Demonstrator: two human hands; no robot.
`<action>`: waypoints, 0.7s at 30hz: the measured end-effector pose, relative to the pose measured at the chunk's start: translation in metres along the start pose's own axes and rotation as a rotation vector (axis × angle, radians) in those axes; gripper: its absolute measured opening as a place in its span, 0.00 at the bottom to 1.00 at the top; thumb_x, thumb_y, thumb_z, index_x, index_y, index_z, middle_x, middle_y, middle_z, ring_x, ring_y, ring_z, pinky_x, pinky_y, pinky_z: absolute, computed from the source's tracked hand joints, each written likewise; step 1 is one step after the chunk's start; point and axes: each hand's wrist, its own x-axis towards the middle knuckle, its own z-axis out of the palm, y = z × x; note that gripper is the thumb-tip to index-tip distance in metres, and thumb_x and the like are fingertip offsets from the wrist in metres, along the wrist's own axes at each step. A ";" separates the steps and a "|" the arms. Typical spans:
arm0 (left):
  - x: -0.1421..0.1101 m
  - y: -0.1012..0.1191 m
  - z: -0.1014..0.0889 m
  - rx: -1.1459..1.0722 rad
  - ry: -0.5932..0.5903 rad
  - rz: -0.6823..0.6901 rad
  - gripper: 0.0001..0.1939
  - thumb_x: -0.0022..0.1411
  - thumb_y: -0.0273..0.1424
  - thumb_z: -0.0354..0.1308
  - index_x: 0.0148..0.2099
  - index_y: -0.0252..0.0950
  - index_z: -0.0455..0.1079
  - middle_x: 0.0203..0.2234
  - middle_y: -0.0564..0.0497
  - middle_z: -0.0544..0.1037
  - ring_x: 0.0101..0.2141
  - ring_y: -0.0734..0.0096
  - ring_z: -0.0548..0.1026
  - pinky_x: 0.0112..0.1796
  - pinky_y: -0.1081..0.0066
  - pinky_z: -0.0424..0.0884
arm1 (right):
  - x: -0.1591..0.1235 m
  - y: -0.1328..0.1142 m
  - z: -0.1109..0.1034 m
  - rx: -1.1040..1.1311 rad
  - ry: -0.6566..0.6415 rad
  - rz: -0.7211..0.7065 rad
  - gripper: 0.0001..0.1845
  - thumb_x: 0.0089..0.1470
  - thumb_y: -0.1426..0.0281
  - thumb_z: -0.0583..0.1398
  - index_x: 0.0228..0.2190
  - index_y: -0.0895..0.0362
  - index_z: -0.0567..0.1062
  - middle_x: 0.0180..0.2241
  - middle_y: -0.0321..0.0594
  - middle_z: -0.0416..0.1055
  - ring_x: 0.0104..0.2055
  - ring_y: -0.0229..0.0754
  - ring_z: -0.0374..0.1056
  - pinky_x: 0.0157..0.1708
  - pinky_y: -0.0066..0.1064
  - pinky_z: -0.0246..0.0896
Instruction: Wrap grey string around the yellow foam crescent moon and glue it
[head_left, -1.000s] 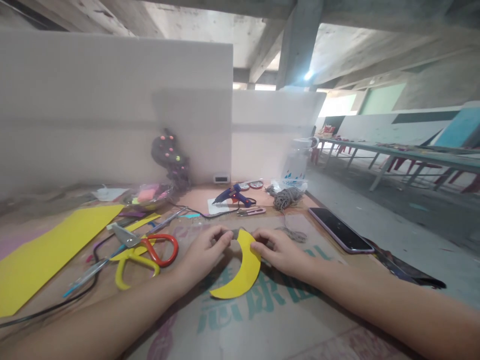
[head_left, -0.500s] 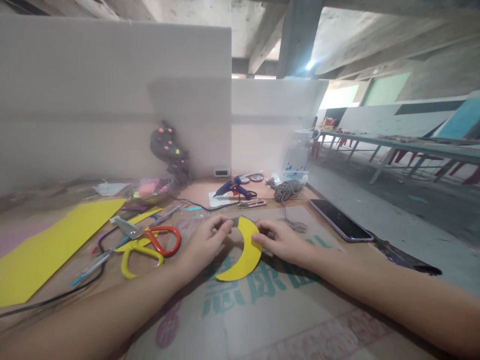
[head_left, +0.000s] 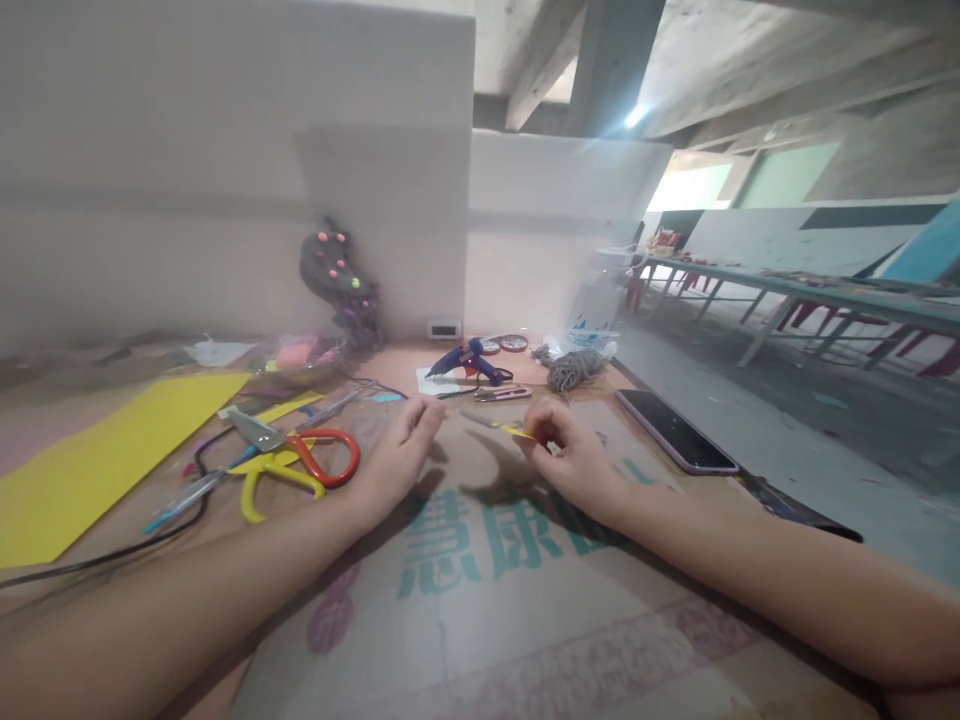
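My right hand [head_left: 574, 455] is pinched on a yellow crescent-shaped paper cutout [head_left: 516, 430], lifted above the cardboard sheet [head_left: 480, 580] and seen edge-on as a thin yellow sliver. My left hand [head_left: 394, 450] hovers just left of it with fingers stretched out together, holding nothing. A shadow of the cutout falls on the cardboard between both hands.
Red and yellow scissors [head_left: 296, 465] lie left of my left hand beside a yellow paper sheet [head_left: 97, 460]. A blue glue gun [head_left: 465, 362], a ball of twine [head_left: 570, 370] and a phone [head_left: 675, 430] lie beyond. White partition boards [head_left: 300, 200] stand behind the table.
The yellow crescent lay flat on the cardboard under both hands' fingertips; now my right hand has lifted it edge-on and my left hand has let go of it.
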 end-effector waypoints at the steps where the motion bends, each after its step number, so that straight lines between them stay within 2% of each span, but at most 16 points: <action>1: 0.000 0.000 0.000 -0.004 -0.035 -0.006 0.21 0.67 0.47 0.43 0.35 0.36 0.67 0.28 0.53 0.68 0.33 0.70 0.68 0.35 0.72 0.67 | 0.000 -0.001 -0.001 -0.020 -0.002 -0.027 0.05 0.51 0.74 0.56 0.27 0.54 0.63 0.27 0.34 0.60 0.28 0.36 0.58 0.28 0.28 0.55; 5: -0.003 0.000 0.001 -0.057 -0.173 -0.092 0.26 0.66 0.49 0.40 0.35 0.35 0.70 0.25 0.52 0.69 0.27 0.70 0.67 0.29 0.72 0.65 | -0.001 -0.005 -0.004 -0.076 -0.035 -0.121 0.09 0.45 0.81 0.53 0.27 0.54 0.62 0.27 0.33 0.58 0.27 0.36 0.56 0.27 0.27 0.52; 8: -0.004 0.001 0.002 -0.036 -0.152 -0.109 0.24 0.65 0.49 0.44 0.32 0.35 0.69 0.24 0.52 0.71 0.27 0.70 0.68 0.28 0.72 0.64 | -0.002 -0.005 -0.003 -0.118 -0.043 -0.157 0.11 0.43 0.82 0.52 0.27 0.54 0.64 0.27 0.34 0.60 0.27 0.36 0.56 0.26 0.27 0.51; 11: -0.004 0.004 0.002 -0.026 -0.150 -0.105 0.25 0.65 0.49 0.43 0.29 0.36 0.68 0.23 0.53 0.70 0.25 0.70 0.68 0.27 0.72 0.64 | -0.002 -0.004 -0.003 -0.191 -0.010 -0.124 0.11 0.43 0.82 0.51 0.26 0.54 0.65 0.25 0.34 0.61 0.26 0.36 0.56 0.26 0.27 0.51; 14: -0.004 0.008 0.003 -0.050 -0.254 -0.124 0.23 0.64 0.49 0.45 0.30 0.36 0.66 0.20 0.55 0.67 0.20 0.74 0.64 0.22 0.74 0.59 | -0.001 -0.004 -0.004 -0.242 0.008 -0.072 0.10 0.43 0.81 0.51 0.26 0.55 0.66 0.24 0.33 0.60 0.25 0.35 0.55 0.26 0.27 0.51; 17: -0.005 0.013 0.003 0.011 -0.365 -0.096 0.20 0.62 0.48 0.51 0.30 0.36 0.66 0.20 0.56 0.67 0.20 0.75 0.63 0.20 0.75 0.56 | -0.001 -0.003 -0.005 -0.246 0.000 -0.057 0.09 0.44 0.80 0.52 0.27 0.55 0.66 0.23 0.32 0.61 0.24 0.35 0.55 0.26 0.27 0.51; 21: -0.005 0.014 0.003 0.027 -0.362 -0.128 0.19 0.62 0.47 0.51 0.30 0.36 0.65 0.19 0.57 0.65 0.19 0.76 0.61 0.19 0.76 0.55 | -0.002 -0.002 -0.005 -0.264 -0.027 -0.089 0.10 0.46 0.80 0.53 0.28 0.54 0.67 0.25 0.33 0.63 0.25 0.36 0.57 0.27 0.28 0.52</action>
